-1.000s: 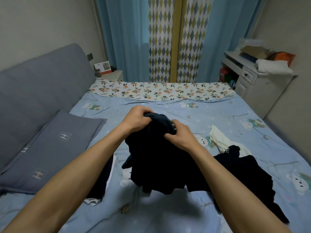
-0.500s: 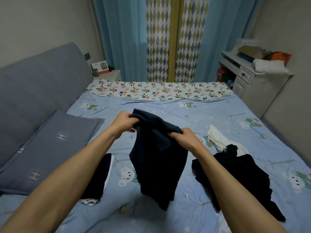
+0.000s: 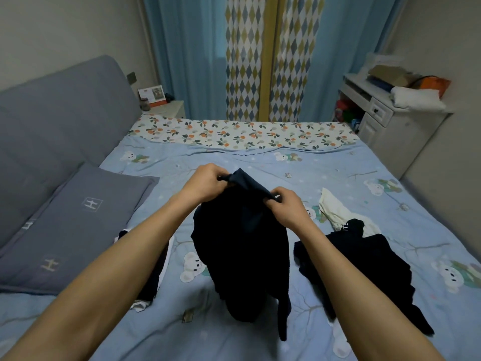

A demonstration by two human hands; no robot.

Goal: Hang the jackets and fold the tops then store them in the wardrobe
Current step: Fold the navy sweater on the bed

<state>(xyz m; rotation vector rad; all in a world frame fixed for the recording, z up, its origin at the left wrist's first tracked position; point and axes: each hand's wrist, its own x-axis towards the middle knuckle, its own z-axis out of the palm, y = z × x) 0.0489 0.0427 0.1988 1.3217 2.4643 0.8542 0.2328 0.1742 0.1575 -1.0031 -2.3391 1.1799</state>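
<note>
Left hand (image 3: 205, 182): my fingers are curled tight, pinching the upper edge of the dark navy top (image 3: 242, 246) at its far left corner.

Right hand (image 3: 287, 208): fingers and thumb are closed in a pinch on the same upper edge, just to the right and slightly nearer me. The two hands sit close together, with a short ridge of cloth stretched between them.

Dark navy top: hangs from both pinches above the middle of the bed (image 3: 338, 173), its body dropping toward the near edge, where the lower part bunches on the sheet. I cannot make out sleeves or collar; the fabric reads as one dark mass.

Black garment (image 3: 369, 259): heaped on the bed to the right of the held top, partly covered by my right forearm; a few white letters show near its top, too small to read.

Cream garment (image 3: 335, 209): crumpled just beyond the black heap, toward the right edge.

Dark folded item (image 3: 153, 280): lies near the left edge beside the grey pillow (image 3: 78, 225), mostly hidden under my left forearm; a white trim shows at its near end.
</note>
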